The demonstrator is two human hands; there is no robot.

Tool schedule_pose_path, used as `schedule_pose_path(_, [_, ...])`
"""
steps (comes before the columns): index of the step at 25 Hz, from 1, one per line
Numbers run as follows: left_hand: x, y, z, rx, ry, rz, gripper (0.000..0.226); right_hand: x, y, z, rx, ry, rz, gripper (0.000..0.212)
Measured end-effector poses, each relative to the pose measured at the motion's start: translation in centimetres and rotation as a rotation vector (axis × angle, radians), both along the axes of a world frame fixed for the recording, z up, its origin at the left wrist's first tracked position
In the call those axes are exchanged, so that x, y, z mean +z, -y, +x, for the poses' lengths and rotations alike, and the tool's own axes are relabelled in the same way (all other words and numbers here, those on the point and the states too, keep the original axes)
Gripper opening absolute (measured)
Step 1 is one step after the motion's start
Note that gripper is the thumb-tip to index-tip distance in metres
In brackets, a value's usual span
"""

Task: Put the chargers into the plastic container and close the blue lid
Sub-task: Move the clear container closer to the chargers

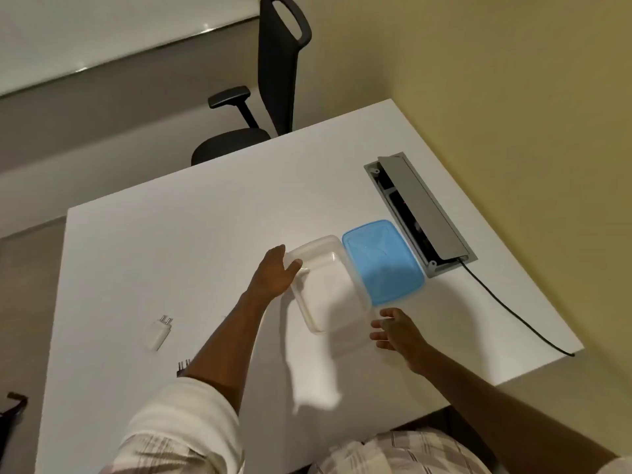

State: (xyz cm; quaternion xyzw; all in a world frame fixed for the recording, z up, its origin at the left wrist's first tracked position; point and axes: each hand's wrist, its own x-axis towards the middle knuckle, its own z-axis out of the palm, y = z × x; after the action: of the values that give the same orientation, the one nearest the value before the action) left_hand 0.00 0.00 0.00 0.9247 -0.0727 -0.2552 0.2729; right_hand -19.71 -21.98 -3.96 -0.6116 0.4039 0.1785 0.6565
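A clear plastic container [328, 285] stands open on the white table [164, 254], with nothing visible inside. Its blue lid [381, 260] lies flat just to its right, touching it. My left hand [275, 273] grips the container's far left rim, thumb inside the wall. My right hand [393, 331] hovers by the container's near right corner, fingers apart and holding nothing. A white charger [160, 333] lies on the table far to the left. The dark prongs of another charger [183, 366] peek out beside my left forearm; the rest is hidden.
A grey cable hatch [424, 213] is set into the table right of the lid, and a black cable [513, 309] runs from it to the table's right edge. A black office chair [260, 97] stands beyond the far edge.
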Motion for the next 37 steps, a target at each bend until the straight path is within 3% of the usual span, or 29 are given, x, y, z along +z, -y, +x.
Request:
schedule_pose_path(5, [0.1,1.9,1.4,0.033,-0.083,0.062,0.069,0.3,0.3,0.5,0.099,-0.012,0.103,0.033])
schedule_pose_path(13, [0.6,-0.5,-0.4,0.18,-0.078,0.055,0.056,0.3,0.0,1.2,0.131,0.033,0.033,0.019])
schedule_pose_path(24, [-0.3,-8.3,-12.4,0.598,-0.219,-0.201,0.028,1.0,-2.3,4.2,0.362,0.199,-0.341,0.033])
schedule_pose_path(33, [-2.1,-9.5,-17.1,0.637,-0.294,-0.333,0.021,0.5,-3.0,6.7,0.507,0.198,-0.525,0.032])
schedule_pose_path(37, [-2.1,-10.5,-17.6,0.657,-0.288,-0.339,0.018,0.0,-3.6,6.7,0.373,0.225,-0.61,0.033])
